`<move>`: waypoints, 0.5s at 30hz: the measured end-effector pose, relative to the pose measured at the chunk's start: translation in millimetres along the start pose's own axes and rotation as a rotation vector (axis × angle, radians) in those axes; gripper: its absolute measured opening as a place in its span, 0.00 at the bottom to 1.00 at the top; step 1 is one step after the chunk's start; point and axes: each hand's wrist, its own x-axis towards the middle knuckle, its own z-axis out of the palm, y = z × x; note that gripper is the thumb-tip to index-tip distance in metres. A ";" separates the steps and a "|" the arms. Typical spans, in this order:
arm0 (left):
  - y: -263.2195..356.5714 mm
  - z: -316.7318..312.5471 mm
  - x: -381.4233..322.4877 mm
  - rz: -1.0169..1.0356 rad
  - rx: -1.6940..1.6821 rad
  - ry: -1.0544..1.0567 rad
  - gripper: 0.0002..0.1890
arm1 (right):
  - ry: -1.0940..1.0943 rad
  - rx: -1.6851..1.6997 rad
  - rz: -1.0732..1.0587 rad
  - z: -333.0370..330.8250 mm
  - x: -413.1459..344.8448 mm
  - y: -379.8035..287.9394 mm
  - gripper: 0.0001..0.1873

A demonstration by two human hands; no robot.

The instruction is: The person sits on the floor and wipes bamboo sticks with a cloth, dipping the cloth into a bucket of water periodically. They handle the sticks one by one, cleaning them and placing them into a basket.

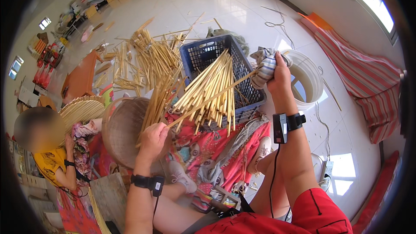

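A long, thin straw-coloured stalk [208,99] runs slantwise between my two hands. My left hand [154,139] pinches its lower end. Up at the right, my right hand [280,74] grips a striped cloth [264,66] wrapped around the stalk, whose other tip pokes out past the cloth. Beneath the stalk, a bundle of similar yellow stalks [211,87] leans over the near rim of a dark blue plastic crate [208,44]. More, browner stalks [157,99] lean in a round woven bamboo basket [120,136] left of the crate.
A white bucket [320,84] holding water stands right of the crate. Tied stalk bundles [146,48] and loose pieces lie on the tiled floor beyond. A co-worker in yellow [53,165] sits at the left. Patterned red fabric [227,159] lies before me; a power strip [327,170] is at the right.
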 end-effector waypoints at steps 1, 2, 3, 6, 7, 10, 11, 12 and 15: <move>0.3 0.3 -2.5 -0.064 -0.039 -0.045 0.11 | 0.034 0.015 -0.008 -1.1 0.2 -3.6 0.12; 1.3 -1.1 -3.8 -0.130 -0.072 -0.087 0.12 | 0.009 0.019 -0.018 -0.4 -0.9 -4.6 0.12; 1.9 -1.6 -3.0 -0.153 -0.156 -0.123 0.13 | -0.016 0.023 -0.027 0.5 -2.2 -5.0 0.12; 3.9 0.3 -0.8 -0.208 -0.394 -0.218 0.15 | -0.114 -0.008 -0.014 4.9 -8.0 0.5 0.13; 4.2 5.8 -0.3 -0.217 -0.465 -0.243 0.16 | -0.150 -0.026 -0.002 6.6 -11.0 5.1 0.13; 13.9 24.6 5.5 -0.282 -0.635 -0.313 0.17 | -0.215 -0.145 0.100 22.6 -42.2 33.0 0.14; 16.8 28.6 6.3 -0.314 -0.679 -0.334 0.17 | -0.215 -0.151 0.120 27.4 -51.2 48.0 0.13; 17.0 33.7 7.2 -0.311 -0.669 -0.326 0.18 | -0.288 -0.203 0.136 28.5 -58.3 60.2 0.13; 27.8 40.9 10.5 -0.455 -0.801 -0.326 0.19 | -0.391 -0.380 0.306 33.2 -96.2 88.7 0.13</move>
